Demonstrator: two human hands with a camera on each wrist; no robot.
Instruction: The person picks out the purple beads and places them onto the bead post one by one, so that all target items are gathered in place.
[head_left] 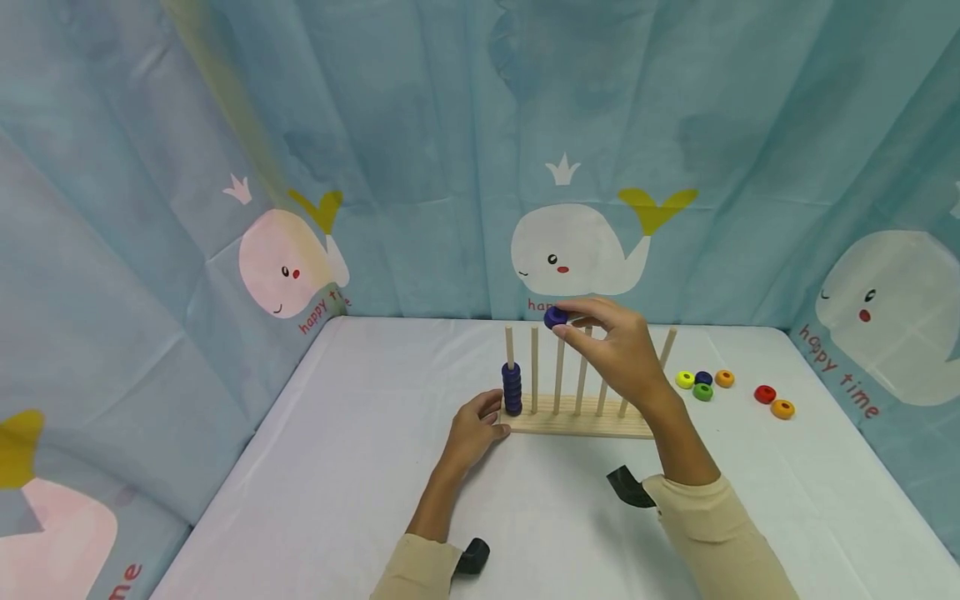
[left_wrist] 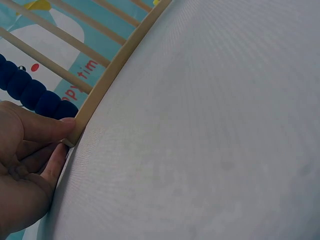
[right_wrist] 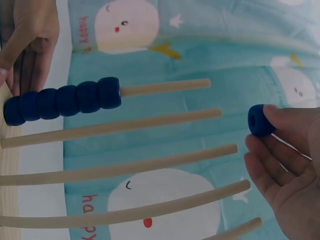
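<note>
A wooden peg rack (head_left: 581,427) stands on the table, with a row of upright rods on one flat base. Several dark blue beads (head_left: 512,390) are stacked on its leftmost rod, whose upper part is bare. My left hand (head_left: 471,429) holds the left end of the base, thumb at the front edge in the head view. In my right hand (head_left: 618,350), thumb and fingertips pinch a single blue bead (right_wrist: 256,122). Its hole shows in the right wrist view. That bead is up at the height of the rod tips, right of the stacked rod and off every rod.
Right of the rack lie loose beads: yellow (head_left: 685,379), blue (head_left: 702,378), green (head_left: 702,392) and orange (head_left: 724,378). Farther right are a red bead (head_left: 765,394) and another orange one (head_left: 782,409). A blue whale-print curtain (head_left: 420,167) hangs behind the white table (head_left: 360,467).
</note>
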